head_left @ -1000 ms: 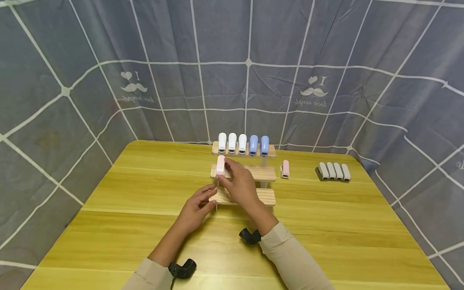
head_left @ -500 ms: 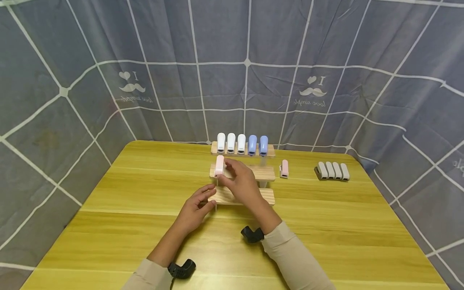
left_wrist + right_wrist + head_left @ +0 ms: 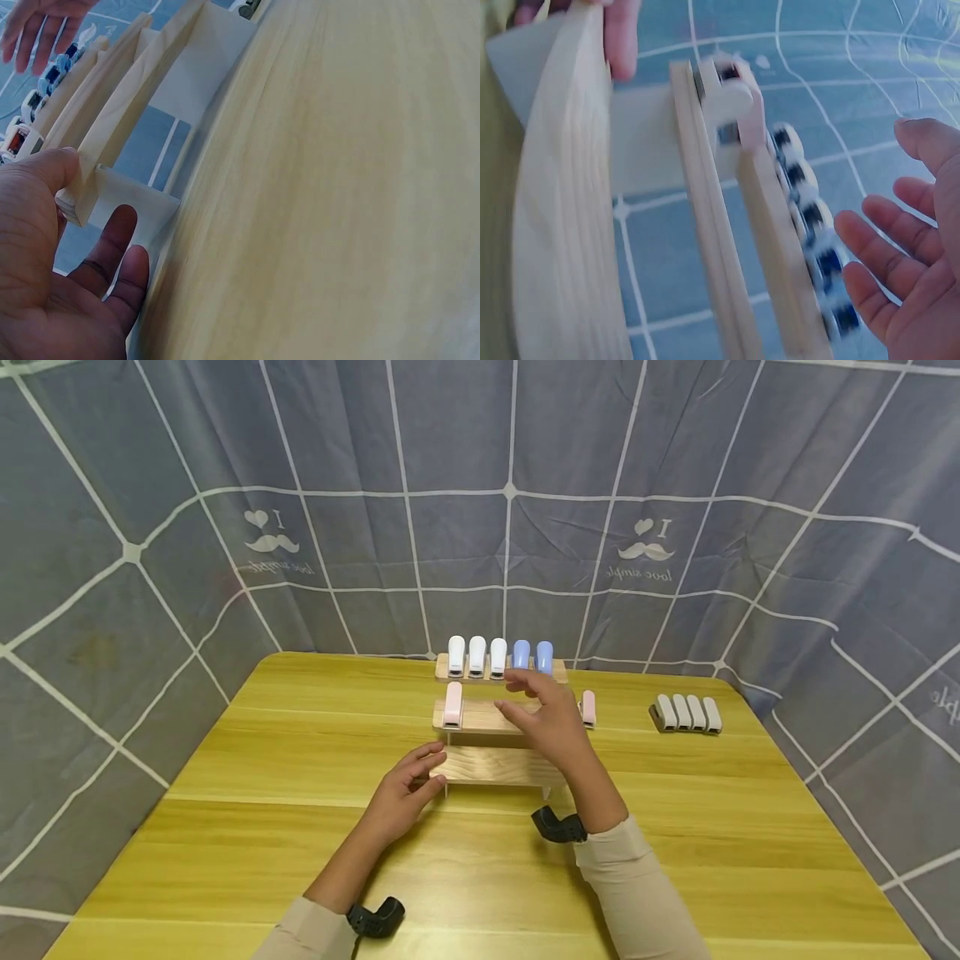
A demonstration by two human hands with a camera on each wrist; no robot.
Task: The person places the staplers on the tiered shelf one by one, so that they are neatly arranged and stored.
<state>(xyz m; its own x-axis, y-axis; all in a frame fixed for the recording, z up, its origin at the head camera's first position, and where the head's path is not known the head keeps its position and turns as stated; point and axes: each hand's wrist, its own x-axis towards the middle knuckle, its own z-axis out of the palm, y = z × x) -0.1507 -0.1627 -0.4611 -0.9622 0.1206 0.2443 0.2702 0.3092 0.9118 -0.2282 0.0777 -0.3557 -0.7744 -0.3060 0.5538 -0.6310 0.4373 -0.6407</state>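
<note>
A pink mini stapler (image 3: 453,703) stands at the left end of the middle tier of a three-tier wooden display rack (image 3: 498,766). Beside it, apart from any stapler, my right hand (image 3: 555,722) hovers with fingers spread and nothing held. My left hand (image 3: 405,789) holds the left end of the lowest tier between thumb and fingers, as the left wrist view shows up close. Along the top tier stand several staplers, white ones (image 3: 477,656) at left and blue ones (image 3: 544,656) at right. A second pink stapler (image 3: 589,708) lies on the table, partly behind my right hand.
Farther right on the table (image 3: 750,827) is a tight row of several off-white staplers (image 3: 688,714). A grey curtain (image 3: 360,543) with white grid lines hangs round the back and sides. The rack has clear side supports (image 3: 139,202).
My right hand has let go of the pink stapler on the middle tier and moved right, its fingers spreading. The left hand stays at the rack's end.
</note>
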